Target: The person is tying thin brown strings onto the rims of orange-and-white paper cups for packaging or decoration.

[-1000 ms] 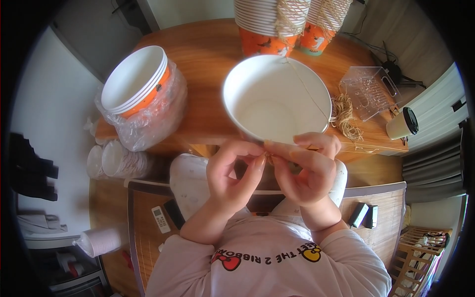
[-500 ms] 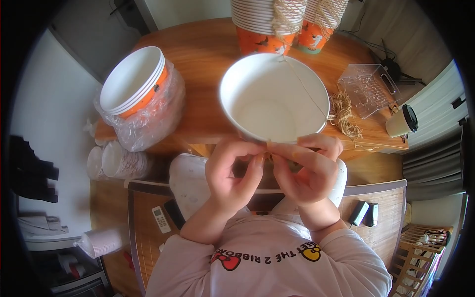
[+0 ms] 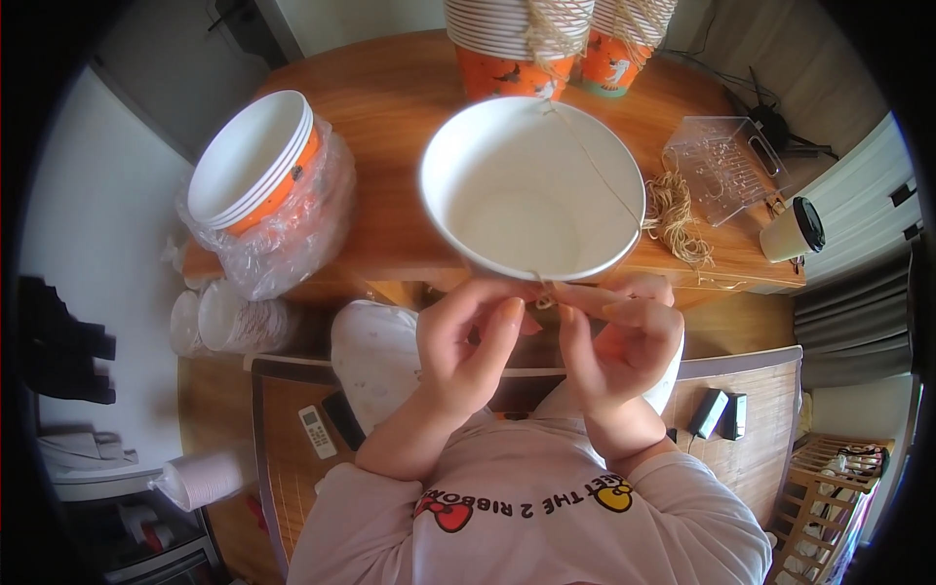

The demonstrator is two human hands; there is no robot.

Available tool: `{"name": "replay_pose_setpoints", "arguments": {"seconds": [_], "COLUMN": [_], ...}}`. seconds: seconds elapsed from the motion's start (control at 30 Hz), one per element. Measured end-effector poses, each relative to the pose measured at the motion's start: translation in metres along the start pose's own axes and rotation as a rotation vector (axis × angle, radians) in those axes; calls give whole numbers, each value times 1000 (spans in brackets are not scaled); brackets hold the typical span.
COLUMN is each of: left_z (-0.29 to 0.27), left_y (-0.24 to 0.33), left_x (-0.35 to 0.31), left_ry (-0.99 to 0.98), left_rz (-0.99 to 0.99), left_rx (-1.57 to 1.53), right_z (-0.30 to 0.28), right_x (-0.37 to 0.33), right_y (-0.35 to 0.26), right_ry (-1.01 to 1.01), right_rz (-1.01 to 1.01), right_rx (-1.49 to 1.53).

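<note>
A white-lined paper bucket leans toward me at the table's near edge, its open mouth facing up. A thin tan twine crosses its inside from the far rim to the right side. Just below the near rim, a small twine loop or knot shows between my hands. My left hand pinches the twine with thumb and forefinger on one side. On the other side, my right hand pinches it too. The short ends inside the fingertips are mostly hidden.
Nested orange buckets in clear plastic stand at left. Taller bucket stacks with twine stand at the back. Right of the bucket lie a twine bundle, a clear acrylic box and a lidded cup. A white remote lies lower left.
My fingertips have drawn slightly apart, and a small twine loop now shows between them under the rim. The bucket appears a little farther left and up.
</note>
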State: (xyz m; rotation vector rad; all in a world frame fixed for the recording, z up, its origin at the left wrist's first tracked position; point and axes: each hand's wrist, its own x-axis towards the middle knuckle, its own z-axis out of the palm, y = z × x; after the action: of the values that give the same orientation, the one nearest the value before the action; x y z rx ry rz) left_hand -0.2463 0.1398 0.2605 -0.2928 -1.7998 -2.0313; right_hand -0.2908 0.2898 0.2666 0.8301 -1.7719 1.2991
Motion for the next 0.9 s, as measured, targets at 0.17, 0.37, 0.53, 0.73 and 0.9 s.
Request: {"name": "replay_pose_setpoints", "arguments": {"seconds": [0.17, 0.37, 0.53, 0.73, 0.9], "left_z": [8, 11, 7, 1, 3], "left_y": [-4, -13, -24, -33, -28], "left_x": [4, 5, 4, 5, 9], "left_ry": [6, 5, -11, -8, 16], "left_rz": [-5, 91, 102, 120, 24], "left_rx": [-78, -62, -24, 77, -27], "right_z": [6, 8, 6, 3, 2], "right_x": [-11, -16, -22, -13, -12], "right_y": [-8, -3, 10, 9, 11], "right_ry": [60, 96, -31, -89, -133], "right_rz": [312, 500, 348, 165, 163], "right_rx": [222, 381, 120, -178, -128]}}
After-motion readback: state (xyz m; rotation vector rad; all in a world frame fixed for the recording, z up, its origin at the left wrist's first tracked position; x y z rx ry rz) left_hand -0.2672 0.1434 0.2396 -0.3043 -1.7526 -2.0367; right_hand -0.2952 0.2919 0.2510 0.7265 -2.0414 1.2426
